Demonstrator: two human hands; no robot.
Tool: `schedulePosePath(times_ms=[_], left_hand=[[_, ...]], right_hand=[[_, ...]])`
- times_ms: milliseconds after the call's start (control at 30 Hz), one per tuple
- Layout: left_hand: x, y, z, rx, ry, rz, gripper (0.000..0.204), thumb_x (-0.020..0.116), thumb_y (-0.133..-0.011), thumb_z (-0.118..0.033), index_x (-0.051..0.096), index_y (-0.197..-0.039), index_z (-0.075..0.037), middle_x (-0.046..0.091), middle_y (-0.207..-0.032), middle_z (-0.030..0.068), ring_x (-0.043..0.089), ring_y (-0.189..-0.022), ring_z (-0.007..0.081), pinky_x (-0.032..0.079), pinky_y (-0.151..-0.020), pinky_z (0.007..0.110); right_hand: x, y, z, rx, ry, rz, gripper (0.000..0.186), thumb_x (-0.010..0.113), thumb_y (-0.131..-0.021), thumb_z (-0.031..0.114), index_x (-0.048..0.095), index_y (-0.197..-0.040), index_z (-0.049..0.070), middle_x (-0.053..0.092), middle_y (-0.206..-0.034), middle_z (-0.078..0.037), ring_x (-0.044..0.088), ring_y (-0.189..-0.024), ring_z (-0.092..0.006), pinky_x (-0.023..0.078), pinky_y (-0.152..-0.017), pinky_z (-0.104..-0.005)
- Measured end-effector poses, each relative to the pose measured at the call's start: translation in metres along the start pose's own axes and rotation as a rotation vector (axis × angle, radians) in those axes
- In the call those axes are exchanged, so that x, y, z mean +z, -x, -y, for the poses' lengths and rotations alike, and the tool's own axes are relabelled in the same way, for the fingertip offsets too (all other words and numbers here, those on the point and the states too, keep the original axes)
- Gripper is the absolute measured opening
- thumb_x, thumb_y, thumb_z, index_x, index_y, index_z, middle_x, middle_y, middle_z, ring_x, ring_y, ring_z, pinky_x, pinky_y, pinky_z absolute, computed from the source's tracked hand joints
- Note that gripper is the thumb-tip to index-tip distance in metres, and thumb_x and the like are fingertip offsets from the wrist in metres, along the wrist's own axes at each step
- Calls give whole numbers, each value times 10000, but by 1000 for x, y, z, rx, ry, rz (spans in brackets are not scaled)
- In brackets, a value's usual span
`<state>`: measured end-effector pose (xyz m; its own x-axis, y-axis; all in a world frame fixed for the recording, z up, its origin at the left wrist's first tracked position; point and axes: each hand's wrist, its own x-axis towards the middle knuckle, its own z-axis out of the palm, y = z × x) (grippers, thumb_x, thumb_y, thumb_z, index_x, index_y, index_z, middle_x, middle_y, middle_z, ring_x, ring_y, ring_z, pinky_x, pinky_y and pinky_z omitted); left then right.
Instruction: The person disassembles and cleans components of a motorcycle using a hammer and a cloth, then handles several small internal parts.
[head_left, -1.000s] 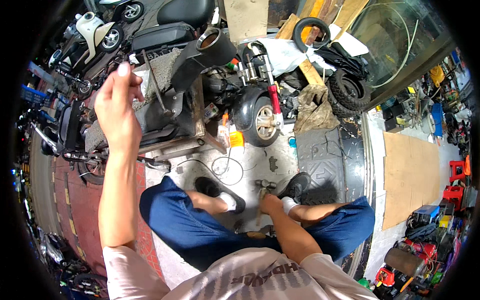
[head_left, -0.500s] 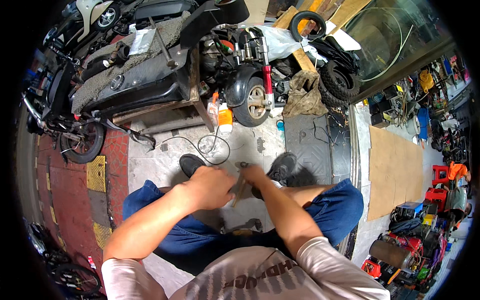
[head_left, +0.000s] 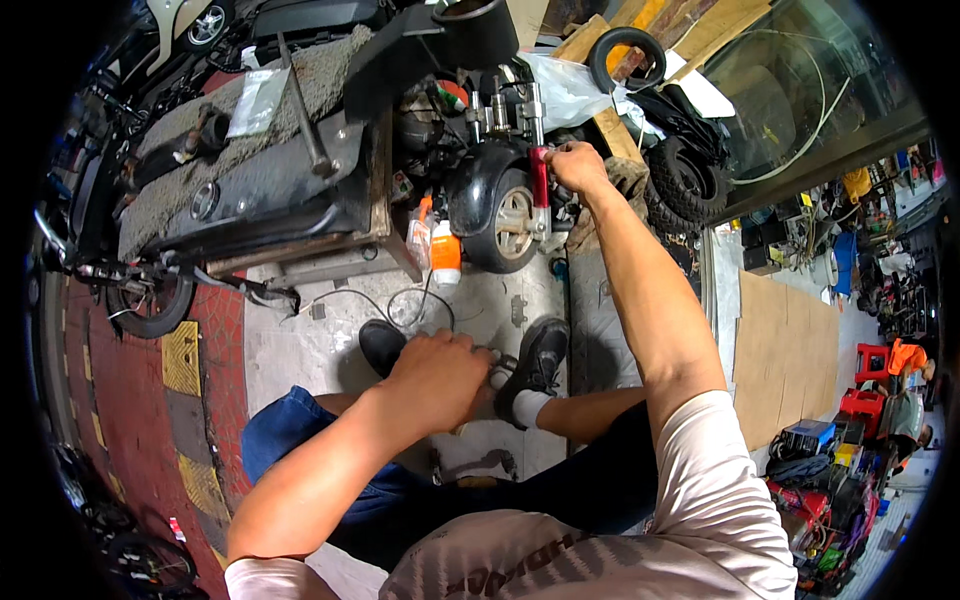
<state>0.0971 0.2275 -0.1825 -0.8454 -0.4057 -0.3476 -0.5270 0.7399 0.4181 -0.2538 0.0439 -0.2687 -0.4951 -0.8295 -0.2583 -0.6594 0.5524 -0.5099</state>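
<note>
My left hand (head_left: pixel 437 378) is low between my knees, fingers curled inward. A small metal end (head_left: pixel 503 368) shows beside its fingertips; the rest of what it holds is hidden by the hand. My right arm is stretched forward. My right hand (head_left: pixel 577 168) is closed at the red fork leg (head_left: pixel 540 178) of a small wheel assembly, and whatever lies in its fingers is hidden. The wheel (head_left: pixel 505 225) stands on the floor under a black mudguard (head_left: pixel 475 190). A brown cloth (head_left: pixel 625 172) lies just behind the right hand.
A wooden-framed bench (head_left: pixel 395 240) with a grey mat stands at front left. Beside the wheel is a white-and-orange bottle (head_left: pixel 445 252). A black cable (head_left: pixel 405 300) loops across the tiles. Tyres (head_left: pixel 690 180) and planks are piled at front right. A cardboard sheet (head_left: pixel 785 350) lies to the right.
My right hand has left the spot between my knees, where a thin rod-like tool showed, and reached forward to the fork leg. The left hand has shifted slightly right.
</note>
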Motion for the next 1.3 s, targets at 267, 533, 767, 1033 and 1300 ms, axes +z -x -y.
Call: schedulePosePath(times_ms=[267, 533, 767, 1033, 1300], left_hand=[[-29, -43, 18, -25, 9, -139, 351, 738, -883, -339, 697, -1082, -54, 678, -1087, 158, 640, -1088, 353, 532, -898, 479], [-41, -47, 48, -137, -38, -171, 349, 742, -882, -335, 694, -1088, -58, 670, -1084, 151, 629, -1100, 337, 524, -900, 472], [-58, -75, 43, -95, 7, -57, 355, 744, -879, -303, 697, -1110, -37, 669, -1134, 173, 629, -1133, 360, 526, -917, 488], [-63, -124, 58, -213, -16, -130, 319, 622, -947, -324, 711, -1085, -50, 704, -1099, 138, 682, -1070, 339, 542, -903, 478], [-69, -166, 76, -356, 367, -558, 201, 718, -902, -195, 679, -1021, -38, 734, -938, 140, 703, -936, 354, 533, -810, 451]], right_hand=[[-13, -62, 63, -318, 325, -349, 563, 729, -868, 448, 696, -1236, 24, 647, -1300, -247, 596, -1266, -425, 498, -1044, -500], [11, -145, 89, -38, 160, -53, 681, 676, -862, 534, 731, -1162, -75, 673, -1275, -297, 655, -1233, -401, 512, -1035, -459], [7, -141, 23, -327, 239, -265, 547, 666, -903, 506, 748, -1106, 4, 718, -1103, -301, 684, -1108, -449, 533, -956, -502], [-6, 40, 33, -507, 34, -651, 345, 758, -870, 320, 632, -857, -1, 651, -883, -229, 640, -879, -452, 493, -768, -556], [1, 127, 14, -486, -188, -689, 294, 842, -829, 246, 701, -932, 8, 628, -891, -145, 641, -797, -349, 498, -692, -430]])
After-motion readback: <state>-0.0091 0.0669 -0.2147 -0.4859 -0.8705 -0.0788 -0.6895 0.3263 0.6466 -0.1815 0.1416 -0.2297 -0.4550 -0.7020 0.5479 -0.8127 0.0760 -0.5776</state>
